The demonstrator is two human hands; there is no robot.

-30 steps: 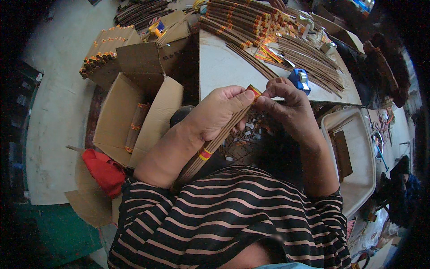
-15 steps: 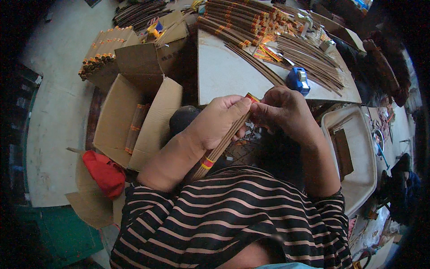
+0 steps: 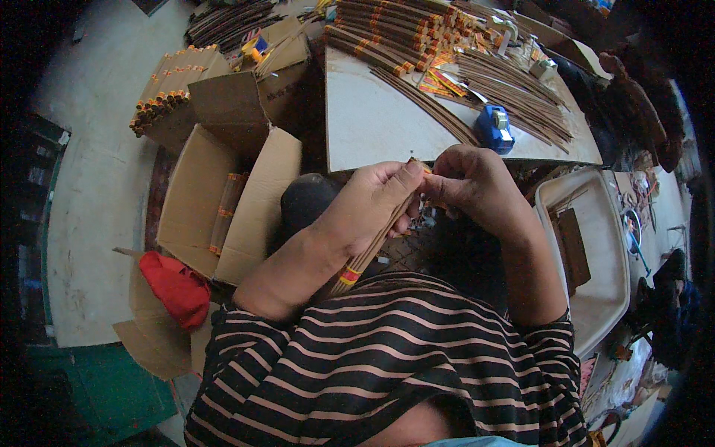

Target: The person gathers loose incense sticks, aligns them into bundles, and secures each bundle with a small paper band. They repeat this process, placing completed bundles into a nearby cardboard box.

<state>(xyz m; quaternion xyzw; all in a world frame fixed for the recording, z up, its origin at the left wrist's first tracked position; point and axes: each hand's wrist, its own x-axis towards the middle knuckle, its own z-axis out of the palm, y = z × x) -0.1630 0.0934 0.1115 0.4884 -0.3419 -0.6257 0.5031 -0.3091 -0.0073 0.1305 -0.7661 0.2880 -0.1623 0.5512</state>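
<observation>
A slim bundle of brown incense sticks [image 3: 377, 246] slants across my lap, its lower end against my striped shirt. My left hand [image 3: 370, 200] is closed around its upper part, the thumb pressed near the top end. Around the lower part runs a red and yellow paper band [image 3: 348, 276]. My right hand [image 3: 482, 185] is closed in a pinch at the top end, on an orange-red paper band [image 3: 427, 170] that my fingers mostly hide. A blue tape dispenser [image 3: 494, 128] stands on the white table just beyond my right hand.
Loose sticks [image 3: 514, 97] and stacked banded bundles [image 3: 387, 33] lie on the white table [image 3: 357, 119]. An open cardboard box [image 3: 182, 201] with bundles inside stands left, near a red cloth [image 3: 175, 289]. At right is a white tub [image 3: 607, 298]; more bundles [image 3: 179, 78] are stacked far left.
The bundle has turned slightly in my left hand, and the red band at its top end is now mostly covered by my fingers. My right hand stays pinched there.
</observation>
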